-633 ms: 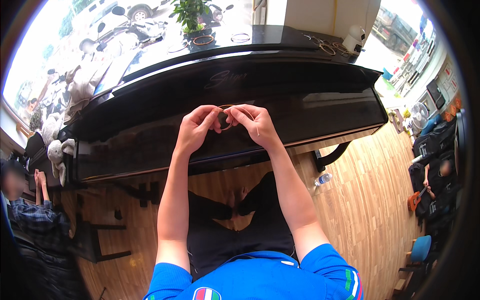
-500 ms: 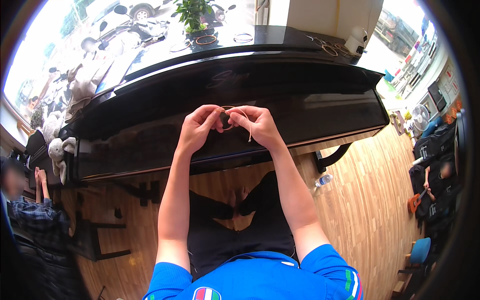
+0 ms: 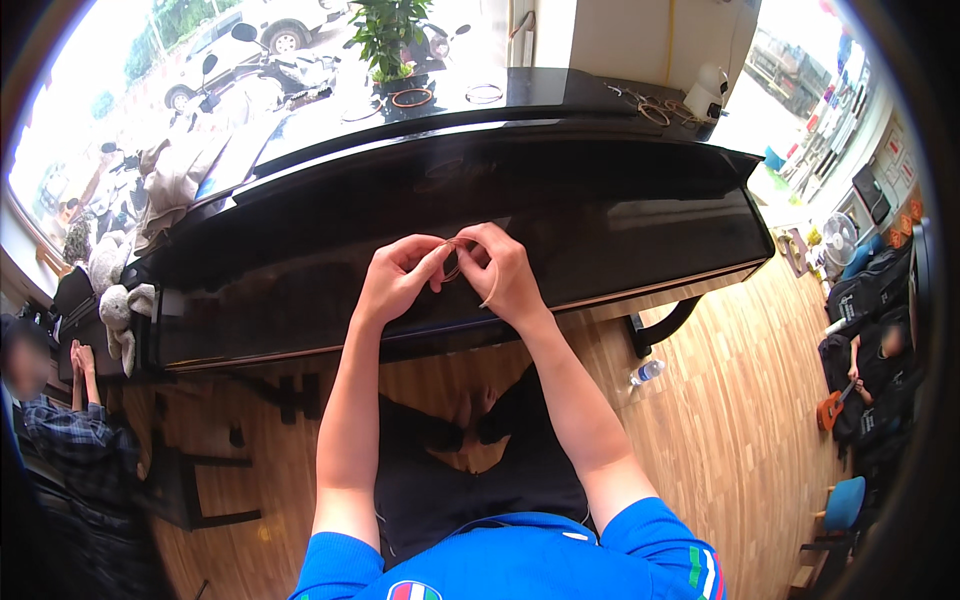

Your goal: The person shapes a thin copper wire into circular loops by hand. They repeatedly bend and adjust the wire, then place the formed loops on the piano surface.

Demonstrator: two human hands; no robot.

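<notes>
My left hand [image 3: 400, 275] and my right hand [image 3: 498, 275] meet in front of the closed black piano [image 3: 630, 225], each pinching a thin tan coiled string [image 3: 452, 275]. My fingertips are close together at the top of the small coil. A loose end of it dangles past my right palm. More thin rings [image 3: 411, 98] lie on the piano's top, with a tangle of similar strands [image 3: 655, 110] at its right.
Stuffed toys [image 3: 118, 310], folded cloth [image 3: 170, 175] and a plant [image 3: 385, 45] sit on or beside the piano. A person in plaid [image 3: 80, 435] is at left, another with a small guitar [image 3: 830, 408] at right. A bottle [image 3: 645, 370] stands on the floor.
My right hand has turned inward, bringing its fingertips nearer my left hand's and hiding more of the coil. Both hands appear a little lower in view, as does the piano.
</notes>
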